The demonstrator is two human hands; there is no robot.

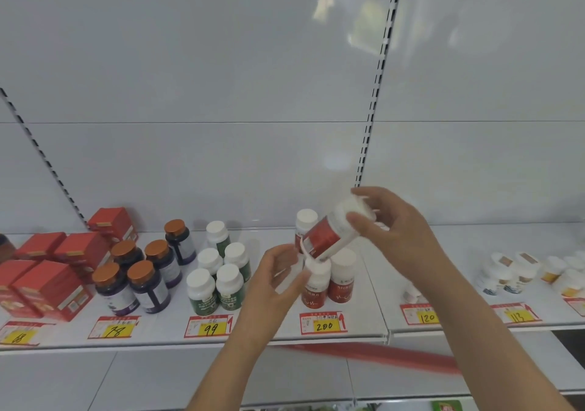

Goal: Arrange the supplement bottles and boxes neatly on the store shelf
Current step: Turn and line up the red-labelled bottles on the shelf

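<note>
Above the 200 price tag [323, 323], my right hand [397, 236] grips a tilted red-label bottle [329, 236] by its cap end; my left hand [275, 279] is loose, fingers near its base, holding nothing. On the shelf [373, 303], red boxes [47, 279], dark bottles [142, 271] and green bottles [218, 273] look grouped already. Red row unfinished, I'd judge. Bottles capped, contents unseen.

Motion-blurred red strip [380, 355] below the shelf edge; red boxes [19, 287] cut off at left.
</note>
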